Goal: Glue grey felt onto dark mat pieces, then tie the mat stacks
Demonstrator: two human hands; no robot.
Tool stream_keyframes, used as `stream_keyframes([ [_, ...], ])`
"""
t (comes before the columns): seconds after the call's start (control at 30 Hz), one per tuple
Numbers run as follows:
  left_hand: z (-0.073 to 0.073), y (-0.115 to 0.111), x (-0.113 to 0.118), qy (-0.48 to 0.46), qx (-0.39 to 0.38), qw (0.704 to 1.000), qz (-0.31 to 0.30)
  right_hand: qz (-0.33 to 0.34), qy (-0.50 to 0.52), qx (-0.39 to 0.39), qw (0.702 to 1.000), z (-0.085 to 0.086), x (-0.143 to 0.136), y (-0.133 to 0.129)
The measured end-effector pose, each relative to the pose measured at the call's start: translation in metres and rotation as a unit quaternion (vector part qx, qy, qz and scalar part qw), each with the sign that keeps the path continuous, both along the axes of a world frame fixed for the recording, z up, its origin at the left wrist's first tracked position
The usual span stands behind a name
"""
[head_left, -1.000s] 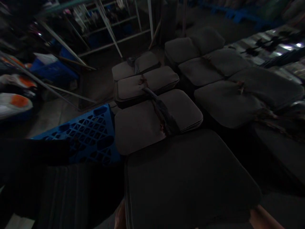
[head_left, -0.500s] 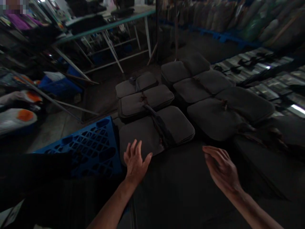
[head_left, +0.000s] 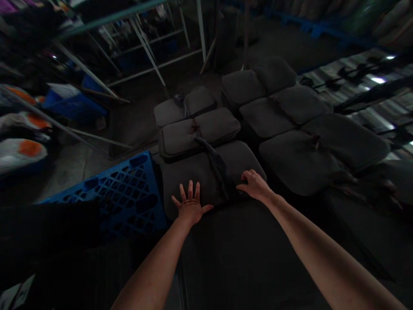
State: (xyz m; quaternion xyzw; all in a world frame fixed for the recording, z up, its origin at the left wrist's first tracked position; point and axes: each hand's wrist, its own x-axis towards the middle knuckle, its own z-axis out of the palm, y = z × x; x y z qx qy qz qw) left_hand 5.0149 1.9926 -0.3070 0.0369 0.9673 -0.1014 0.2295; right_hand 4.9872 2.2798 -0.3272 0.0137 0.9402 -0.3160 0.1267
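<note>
A tied bundle of dark, round-cornered fabric pieces (head_left: 190, 170) lies in front of me, with a dark strip (head_left: 217, 165) knotted round its middle. My left hand (head_left: 190, 210) is open, fingers spread, over the left half of this bundle near its front edge. At the right half's front edge is my right hand (head_left: 256, 185), its fingers curled in and its thumb pointing left. What those fingers close on, if anything, is hidden. Directly behind sits another tied bundle (head_left: 174, 137). A large dark surface (head_left: 245, 254) spreads below my forearms.
More tied bundles (head_left: 287, 159) lie in a row to the right. A blue plastic pallet (head_left: 129, 181) stands at the left. Beyond are a metal-legged table (head_left: 148, 47), a blue bin (head_left: 74, 103) and white sacks with orange patches (head_left: 19, 157).
My right hand has moved left and slightly up onto the near bundle's edge, its fingers curling. My left hand has spread its fingers and shifted slightly right. The view has tilted down.
</note>
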Motion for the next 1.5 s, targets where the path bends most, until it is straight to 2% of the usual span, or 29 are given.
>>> stream_keyframes([
  [0.13, -0.009, 0.0, 0.005, 0.015, -0.009, 1.0, -0.006, -0.007, 0.021, -0.003, 1.0, -0.005, 0.012, -0.004],
  [0.37, -0.027, -0.001, 0.009, 0.034, -0.019, 0.999, -0.017, -0.021, 0.049, -0.015, 0.998, -0.028, 0.021, -0.009],
  [0.6, -0.025, -0.002, 0.008, 0.036, 0.003, 0.999, -0.015, -0.023, 0.041, -0.004, 0.999, -0.027, 0.023, -0.011],
  [0.73, -0.014, -0.001, 0.012, 0.033, 0.018, 0.999, -0.006, -0.04, 0.024, 0.007, 0.999, -0.015, 0.03, -0.016],
  [0.83, 0.001, -0.004, 0.015, -0.003, 0.052, 0.999, 0.005, -0.048, 0.006, 0.007, 0.999, -0.001, 0.036, -0.017],
  [0.97, 0.031, -0.015, 0.026, -0.071, 0.079, 0.994, -0.008, -0.051, -0.005, -0.009, 0.999, 0.024, 0.047, -0.018],
  [1.1, 0.066, -0.032, 0.053, -0.097, 0.091, 0.99, -0.037, -0.046, 0.013, -0.05, 0.998, 0.052, 0.067, -0.02],
  [1.2, 0.095, -0.048, 0.083, -0.103, 0.102, 0.988, -0.044, -0.077, 0.02, -0.075, 0.994, 0.069, 0.103, -0.014],
  [1.3, 0.126, -0.068, 0.127, -0.106, 0.108, 0.987, -0.049, -0.124, -0.019, -0.094, 0.988, 0.076, 0.168, 0.003],
  [1.4, 0.15, -0.097, 0.191, -0.111, 0.1, 0.988, -0.038, -0.187, -0.093, -0.105, 0.972, 0.082, 0.262, 0.024],
  [1.5, 0.164, -0.136, 0.268, -0.137, 0.102, 0.985, 0.005, -0.245, -0.189, -0.107, 0.945, 0.097, 0.372, 0.034],
])
